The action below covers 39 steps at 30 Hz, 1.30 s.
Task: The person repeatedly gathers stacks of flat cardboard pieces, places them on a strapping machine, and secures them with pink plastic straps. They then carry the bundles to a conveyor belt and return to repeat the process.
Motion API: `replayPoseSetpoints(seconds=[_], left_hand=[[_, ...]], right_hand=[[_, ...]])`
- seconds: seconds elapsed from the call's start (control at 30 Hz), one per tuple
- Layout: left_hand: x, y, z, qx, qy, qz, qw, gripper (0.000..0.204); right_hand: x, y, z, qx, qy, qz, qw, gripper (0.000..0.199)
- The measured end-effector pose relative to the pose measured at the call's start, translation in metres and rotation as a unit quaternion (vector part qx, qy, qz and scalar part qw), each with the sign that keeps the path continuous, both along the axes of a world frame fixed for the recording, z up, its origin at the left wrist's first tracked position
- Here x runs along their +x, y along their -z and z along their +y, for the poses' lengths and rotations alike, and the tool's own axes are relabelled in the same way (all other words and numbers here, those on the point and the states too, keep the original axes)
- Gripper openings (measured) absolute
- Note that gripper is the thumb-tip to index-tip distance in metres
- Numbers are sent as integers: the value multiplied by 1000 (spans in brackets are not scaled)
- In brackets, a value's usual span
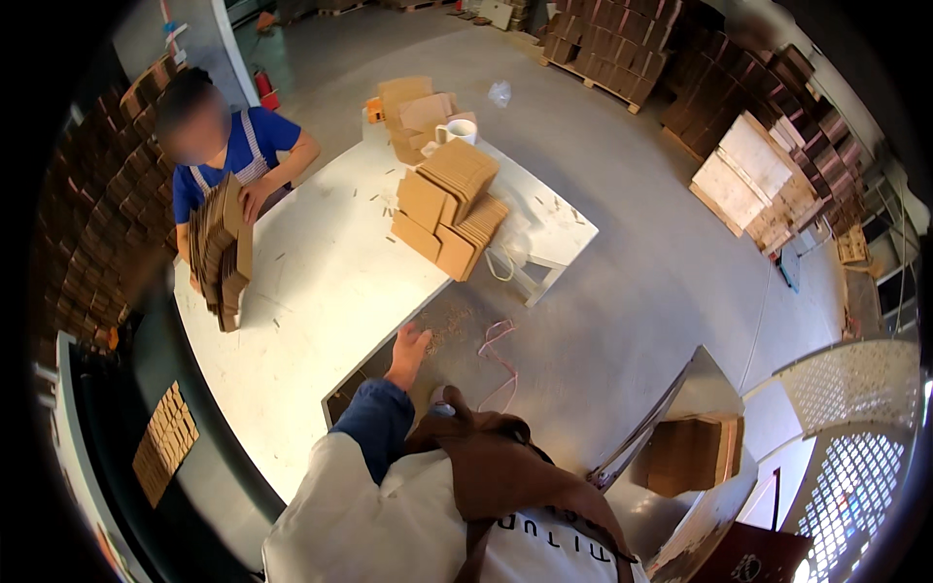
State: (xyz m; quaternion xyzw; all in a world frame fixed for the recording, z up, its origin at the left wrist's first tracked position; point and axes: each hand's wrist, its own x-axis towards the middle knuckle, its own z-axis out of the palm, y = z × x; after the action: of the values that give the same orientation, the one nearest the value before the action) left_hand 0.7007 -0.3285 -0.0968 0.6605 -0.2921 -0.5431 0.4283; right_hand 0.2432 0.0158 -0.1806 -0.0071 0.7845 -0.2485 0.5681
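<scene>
- Concrete floor of a storeroom, with a white table standing across the middle of the view.
- Left hand: rests at the near edge of the table, the blue sleeve behind it. Fingers lie close together and loosely extended, holding nothing. The right hand is out of view.
- Cardboard stack: sits at the right side of the table, beyond the hand and apart from it. Flat brown sheets are piled in several offset bundles.
- Handling, as judged: single sheets are light and stiff. A full bundle is likely heavy, and loose sheets may slide on one another. Take hold from two opposite sides, low on the bundle, pressing inward. Sheet edges can dent.
- Edges: the stack overhangs near the right table edge, so a sideways push could tip it to the floor.
- Open room: the table between the hand and the stack is bare but for small scraps.
- Strap loop: lies on the floor just right of the hand.
- Mug: white, at the far end of the table, near a smaller cardboard pile.
- Co-worker: at the far left side of the table, both hands around an upright cardboard bundle.
- Metal bench: lower right, carrying another pile of sheets.
- Pallets of brown bundles: along the far wall, well apart.
</scene>
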Motion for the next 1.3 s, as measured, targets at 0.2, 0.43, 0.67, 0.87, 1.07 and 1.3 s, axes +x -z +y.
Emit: replayPoseSetpoints(seconds=[0.2, 0.43, 0.67, 0.87, 1.07, 1.3], left_hand=[[21, -44, -130, -43, -19, 43, 998, 75], [62, -23, -186, -50, -3, 9, 999, 70], [108, -30, -133, 48, -105, 23, 993, 63], [95, -50, -65, 80, -288, -45, 953, 58], [37, -67, -50, 82, -292, -82, 950, 35], [-35, -3, 6, 279, -55, -30, 958, 41]], right_hand=[[9, -12, -196, -129, -64, 46, 989, 28], [115, -102, -470, -322, -237, 59, 915, 33], [138, -139, -621, -360, -358, 28, 861, 38], [117, -154, -729, -365, -414, -13, 834, 44], [118, -165, -828, -327, -476, -41, 815, 48], [167, -169, -855, -307, -538, -45, 784, 51]])
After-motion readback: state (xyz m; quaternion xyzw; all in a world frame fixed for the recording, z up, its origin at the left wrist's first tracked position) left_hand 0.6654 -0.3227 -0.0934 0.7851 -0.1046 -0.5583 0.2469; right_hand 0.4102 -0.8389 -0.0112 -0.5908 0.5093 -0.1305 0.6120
